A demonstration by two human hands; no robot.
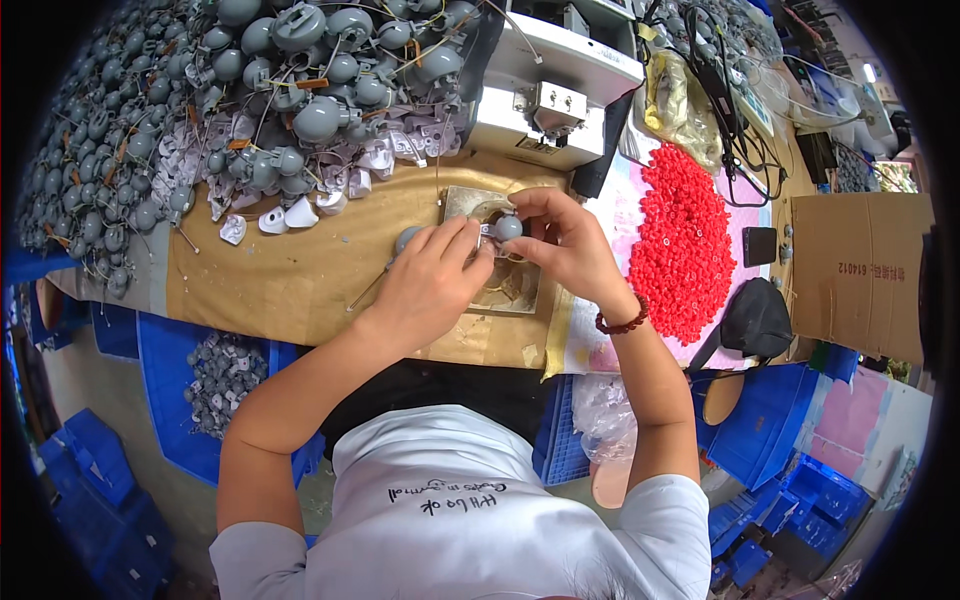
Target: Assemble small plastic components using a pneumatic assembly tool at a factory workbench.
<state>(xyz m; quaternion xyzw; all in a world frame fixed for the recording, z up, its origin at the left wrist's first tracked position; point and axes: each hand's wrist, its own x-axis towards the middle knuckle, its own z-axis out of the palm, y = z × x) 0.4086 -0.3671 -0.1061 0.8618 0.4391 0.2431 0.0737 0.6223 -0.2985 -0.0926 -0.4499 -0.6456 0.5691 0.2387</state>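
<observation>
My right hand (575, 245) pinches a small grey ball-shaped plastic part (508, 228) between thumb and forefinger. My left hand (430, 275) meets it from the other side, fingers bent and closed at a small white piece beside the ball; the fingers partly cover that piece. Both hands work over a square metal fixture plate (515, 298) lying on the brown-covered table. Another grey ball part (407, 238) shows behind my left hand, mostly hidden by it.
A large heap of grey ball parts with wires (130, 170) fills the far left, with loose white housings (300, 213) at its edge. A white machine (545, 105) stands beyond the plate. Right lie red plastic pieces (683, 245), a black pouch (757, 318) and a cardboard box (860, 275).
</observation>
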